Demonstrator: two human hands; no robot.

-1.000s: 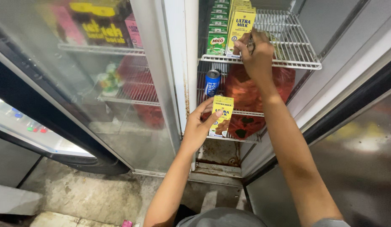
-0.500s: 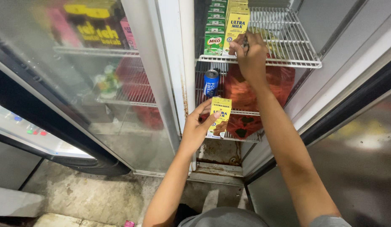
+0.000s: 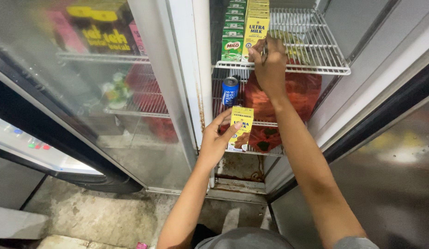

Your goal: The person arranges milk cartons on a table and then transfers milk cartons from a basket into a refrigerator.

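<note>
Left hand (image 3: 217, 140) grip clamped on yellow carton (image 3: 240, 128), clear of shelves. Right hand (image 3: 270, 64) grip closed on front carton (image 3: 256, 31) at wire shelf (image 3: 316, 46) edge; open room to its right.

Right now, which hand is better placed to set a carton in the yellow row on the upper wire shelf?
Right. The right hand is already up at the upper wire shelf, touching the front yellow carton of the row. The left hand is lower, its grip closed on a spare yellow carton near the blue can.
</note>
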